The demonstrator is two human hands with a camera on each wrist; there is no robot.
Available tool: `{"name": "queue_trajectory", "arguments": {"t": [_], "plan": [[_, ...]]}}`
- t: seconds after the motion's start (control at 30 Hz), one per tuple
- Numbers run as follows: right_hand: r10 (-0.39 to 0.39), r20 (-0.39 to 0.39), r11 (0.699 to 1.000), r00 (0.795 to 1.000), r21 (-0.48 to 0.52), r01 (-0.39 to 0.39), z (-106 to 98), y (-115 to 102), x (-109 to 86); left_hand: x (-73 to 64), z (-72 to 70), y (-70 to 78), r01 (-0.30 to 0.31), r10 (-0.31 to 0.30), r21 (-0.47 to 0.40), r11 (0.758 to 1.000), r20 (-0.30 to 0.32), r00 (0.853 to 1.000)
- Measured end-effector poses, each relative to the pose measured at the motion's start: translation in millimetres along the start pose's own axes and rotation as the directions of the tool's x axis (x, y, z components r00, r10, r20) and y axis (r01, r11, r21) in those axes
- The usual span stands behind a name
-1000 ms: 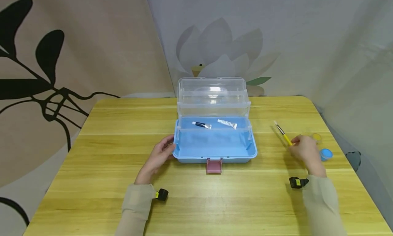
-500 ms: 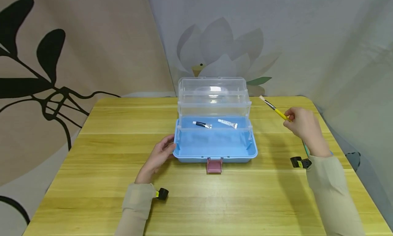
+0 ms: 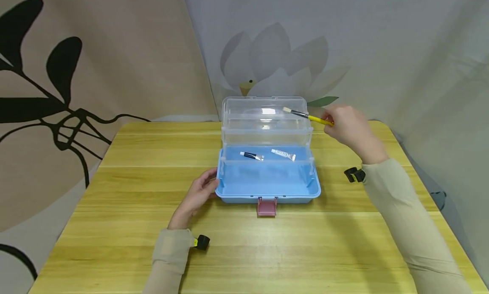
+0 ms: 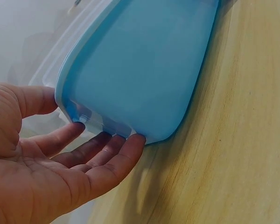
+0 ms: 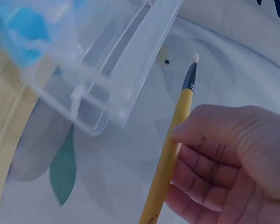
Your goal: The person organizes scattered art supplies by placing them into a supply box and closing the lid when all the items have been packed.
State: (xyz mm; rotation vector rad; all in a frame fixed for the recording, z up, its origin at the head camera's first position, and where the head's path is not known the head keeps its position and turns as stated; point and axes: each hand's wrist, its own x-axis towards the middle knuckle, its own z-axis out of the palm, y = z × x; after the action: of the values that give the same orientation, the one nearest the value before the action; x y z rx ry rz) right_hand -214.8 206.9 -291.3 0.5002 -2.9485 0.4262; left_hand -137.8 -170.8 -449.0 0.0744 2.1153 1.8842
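A light-blue storage box (image 3: pixel 267 179) stands on the table with its clear tiered lid (image 3: pixel 267 137) raised at the back. My left hand (image 3: pixel 196 192) holds its left end; in the left wrist view the thumb lies at the rim and the bent fingers (image 4: pixel 116 165) against the end wall. My right hand (image 3: pixel 351 126) pinches a yellow-handled paintbrush (image 3: pixel 318 120) between thumb and fingers. Raised off the table, the brush points left, its pale bristles in front of the clear lid. A black-labelled paint tube (image 3: pixel 250 155) and a white paint tube (image 3: pixel 283 154) lie in the box's back part.
The wooden table (image 3: pixel 133 200) extends around the box. A pink latch (image 3: pixel 266 207) hangs from the box's front. Behind the table is a printed cloth backdrop (image 3: pixel 153 52). The right forearm (image 3: pixel 405 213) hides part of the table's right side.
My right hand has lifted the paintbrush from the table and carried it left and up toward the lid. The right arm now covers the small blue and yellow pots. The left hand stays put.
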Motion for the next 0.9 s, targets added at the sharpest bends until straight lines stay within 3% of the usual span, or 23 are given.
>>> {"name": "queue_trajectory", "arguments": {"t": [0.17, 0.4, 0.9], "plan": [[-0.052, 0.077, 0.998, 0.996, -0.026, 0.054, 2.7, -19.8, 21.6, 0.5, -0.4, -1.0, 0.001, -0.001, -0.010, 1.000, -0.001, 1.000], [-0.144, 0.127, 0.988, 0.981, -0.035, 0.149, 14.2, -41.3, 45.7, 0.8, -0.3, -1.1, 0.007, -0.007, -0.016, 1.000, -0.007, 1.000], [-0.221, 0.191, 0.975, 0.956, 0.017, 0.222, 39.9, -67.2, 79.7, 0.0, -1.1, -1.3, -0.004, 0.004, -0.023, 1.000, -0.007, 1.000]]}}
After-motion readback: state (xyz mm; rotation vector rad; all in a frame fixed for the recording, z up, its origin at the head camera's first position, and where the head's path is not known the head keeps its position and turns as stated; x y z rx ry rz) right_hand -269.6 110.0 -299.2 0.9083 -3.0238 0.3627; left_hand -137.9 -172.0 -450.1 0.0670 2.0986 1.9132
